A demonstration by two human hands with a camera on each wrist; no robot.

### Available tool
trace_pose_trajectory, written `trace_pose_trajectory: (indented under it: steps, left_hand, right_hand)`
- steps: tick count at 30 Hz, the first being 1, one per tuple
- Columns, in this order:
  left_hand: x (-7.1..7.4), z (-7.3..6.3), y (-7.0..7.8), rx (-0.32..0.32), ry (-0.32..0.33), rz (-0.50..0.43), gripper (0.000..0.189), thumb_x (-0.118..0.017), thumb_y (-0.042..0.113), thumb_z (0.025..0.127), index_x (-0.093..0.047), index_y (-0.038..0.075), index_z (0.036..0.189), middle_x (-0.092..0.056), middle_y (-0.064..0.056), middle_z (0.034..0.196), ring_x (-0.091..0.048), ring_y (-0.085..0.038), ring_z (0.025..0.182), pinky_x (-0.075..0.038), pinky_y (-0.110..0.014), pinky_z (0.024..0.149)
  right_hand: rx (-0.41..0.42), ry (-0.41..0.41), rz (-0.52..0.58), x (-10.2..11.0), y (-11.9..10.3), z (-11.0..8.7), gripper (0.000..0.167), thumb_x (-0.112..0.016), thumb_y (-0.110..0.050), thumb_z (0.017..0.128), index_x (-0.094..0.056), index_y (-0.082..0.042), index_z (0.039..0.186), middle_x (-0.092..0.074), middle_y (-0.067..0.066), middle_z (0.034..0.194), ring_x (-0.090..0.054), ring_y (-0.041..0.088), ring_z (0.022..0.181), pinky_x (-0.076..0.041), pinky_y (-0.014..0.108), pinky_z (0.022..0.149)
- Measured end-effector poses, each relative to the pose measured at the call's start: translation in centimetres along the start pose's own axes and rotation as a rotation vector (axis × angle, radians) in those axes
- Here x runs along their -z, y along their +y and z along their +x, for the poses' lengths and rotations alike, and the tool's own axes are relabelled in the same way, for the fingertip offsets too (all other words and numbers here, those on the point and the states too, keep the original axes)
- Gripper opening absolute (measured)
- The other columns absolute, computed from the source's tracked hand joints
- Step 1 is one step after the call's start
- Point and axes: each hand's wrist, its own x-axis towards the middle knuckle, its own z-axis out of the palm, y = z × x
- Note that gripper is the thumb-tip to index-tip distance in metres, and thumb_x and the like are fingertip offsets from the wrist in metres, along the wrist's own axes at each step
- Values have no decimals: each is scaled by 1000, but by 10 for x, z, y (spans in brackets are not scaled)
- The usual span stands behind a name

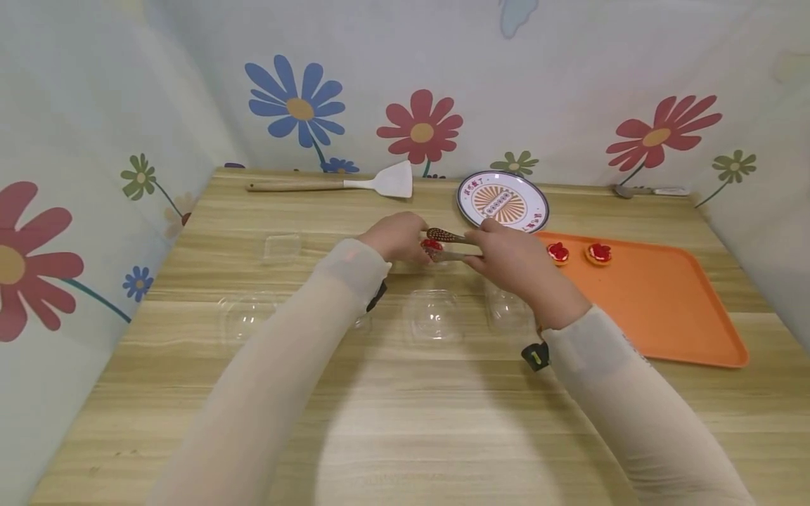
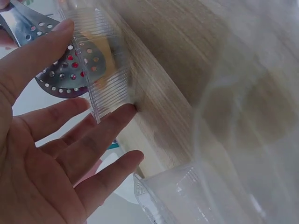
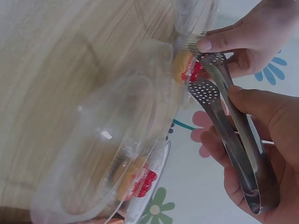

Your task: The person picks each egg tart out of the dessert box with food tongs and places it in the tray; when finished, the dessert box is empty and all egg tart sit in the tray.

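Note:
My right hand (image 1: 515,263) grips metal tongs (image 3: 224,107) with perforated ends. The tong ends are at a small tart with red topping (image 3: 182,67), which sits inside a clear plastic box (image 2: 110,70). In the right wrist view the ends stand slightly apart on the topping side. My left hand (image 1: 395,237) holds that box by its rim, the thumb near the edge and the other fingers spread below it in the left wrist view. Another tart (image 3: 135,182) shows through clear plastic in the right wrist view. In the head view my hands partly hide the box.
An orange tray (image 1: 664,302) at the right bears two tarts (image 1: 598,254). Behind stand a patterned plate (image 1: 503,202) and a white spatula (image 1: 394,180). Clear plastic containers (image 1: 433,316) lie in front and to the left. A utensil (image 1: 652,190) lies at the back right.

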Motion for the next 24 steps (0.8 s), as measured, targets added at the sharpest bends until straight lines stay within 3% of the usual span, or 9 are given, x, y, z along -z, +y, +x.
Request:
trace_pose_trajectory:
  steps: [3,11,24]
  left_hand:
    - [0,-1,0,9,-2,-5,68,-81,35,82,-56,3,138,-59,-10,135,-55,-22,111,-43,-38,102]
    - [0,-3,2,20,-20,4,72,-79,36,84,-51,3,143,-52,-10,145,-48,-27,132,-37,-40,110]
    - [1,-6,2,15,-15,-6,72,-79,34,84,-51,3,143,-51,-11,145,-48,-28,132,-37,-39,111]
  right_hand:
    - [9,11,-34,1,-3,0,45,-67,-33,95,-63,-9,133,-62,12,111,-62,26,88,-55,44,69]
    - [11,11,-89,-4,-6,3,43,-67,-34,95,-65,-7,128,-62,12,107,-63,28,85,-55,45,67]
    - [-23,-48,-56,-6,-12,9,39,-65,-33,96,-66,-6,125,-63,13,107,-62,29,87,-55,46,71]
